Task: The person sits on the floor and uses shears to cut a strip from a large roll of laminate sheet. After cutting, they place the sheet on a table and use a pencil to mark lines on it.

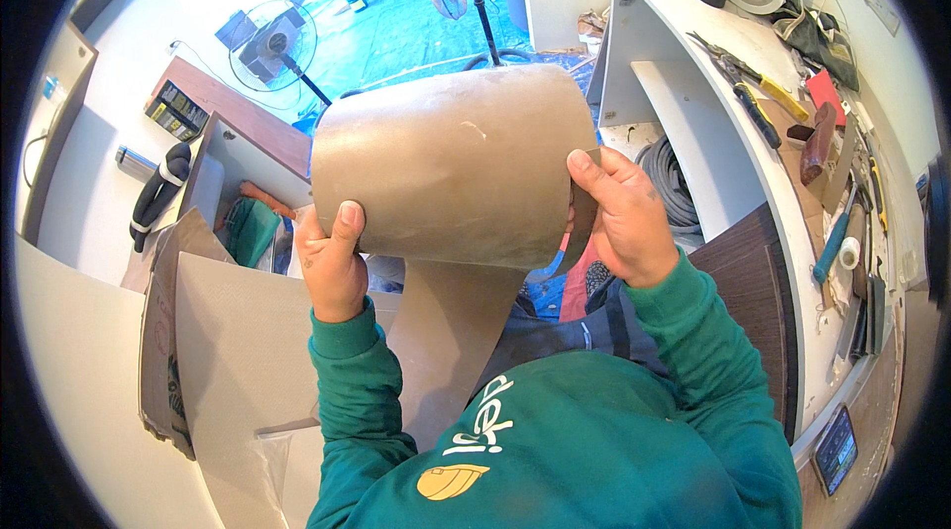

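Note:
A wide roll of brown sheet material (446, 167) is held up between my two hands, lying crosswise in front of me. My left hand (337, 262) is closed on its lower left end, thumb on the outer face. My right hand (629, 217) grips the right end, thumb on top of an edge that sticks out there; some of its fingers reach inside the curl. From under the roll a flat brown length (451, 316) slopes down toward my body. Beneath the right end show blue and pinkish-red bits that I cannot make out.
A white counter (728, 44) on the right carries pliers (731, 61), a teal-handled tool (834, 237) and several other hand tools. Below it sits a coiled grey hose (669, 177). Two fans (280, 46) stand ahead. Large cardboard (248, 351) lies at the left.

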The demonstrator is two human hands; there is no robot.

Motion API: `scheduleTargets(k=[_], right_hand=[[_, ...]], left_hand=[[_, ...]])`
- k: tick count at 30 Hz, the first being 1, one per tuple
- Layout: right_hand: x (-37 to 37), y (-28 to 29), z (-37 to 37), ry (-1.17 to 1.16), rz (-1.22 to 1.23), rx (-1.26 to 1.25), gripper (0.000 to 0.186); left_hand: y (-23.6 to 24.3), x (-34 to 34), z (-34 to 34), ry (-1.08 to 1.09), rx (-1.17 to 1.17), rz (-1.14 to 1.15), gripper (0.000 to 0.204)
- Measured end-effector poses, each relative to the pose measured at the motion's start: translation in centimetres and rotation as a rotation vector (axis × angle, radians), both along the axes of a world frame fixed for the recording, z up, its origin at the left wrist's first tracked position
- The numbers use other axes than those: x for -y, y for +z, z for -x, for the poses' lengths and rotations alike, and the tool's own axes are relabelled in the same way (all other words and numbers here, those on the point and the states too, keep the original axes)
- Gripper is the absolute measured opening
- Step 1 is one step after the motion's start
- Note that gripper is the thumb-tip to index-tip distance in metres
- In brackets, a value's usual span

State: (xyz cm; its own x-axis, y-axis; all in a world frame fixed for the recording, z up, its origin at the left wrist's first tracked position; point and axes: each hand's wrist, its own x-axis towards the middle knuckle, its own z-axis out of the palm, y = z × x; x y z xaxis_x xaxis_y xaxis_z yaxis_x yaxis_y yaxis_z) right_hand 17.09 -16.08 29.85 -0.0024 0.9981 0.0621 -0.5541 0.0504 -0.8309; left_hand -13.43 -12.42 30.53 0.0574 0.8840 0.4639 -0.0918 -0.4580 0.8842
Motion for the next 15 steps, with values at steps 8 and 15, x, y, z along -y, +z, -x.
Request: scheduleTargets(k=[8,15], right_hand=[[-0.3,0.9,-2.8,0.101,-0.077,0.451,0.028],[-0.8,-0.7,-9.8,-0.129,-0.049,0.379,0.03]], left_hand=[[2.3,1.0,0.7,0.051,0.015,0.001,0.041],[4.5,-1.2,6.9,0.232,0.307,0.044,0.044]])
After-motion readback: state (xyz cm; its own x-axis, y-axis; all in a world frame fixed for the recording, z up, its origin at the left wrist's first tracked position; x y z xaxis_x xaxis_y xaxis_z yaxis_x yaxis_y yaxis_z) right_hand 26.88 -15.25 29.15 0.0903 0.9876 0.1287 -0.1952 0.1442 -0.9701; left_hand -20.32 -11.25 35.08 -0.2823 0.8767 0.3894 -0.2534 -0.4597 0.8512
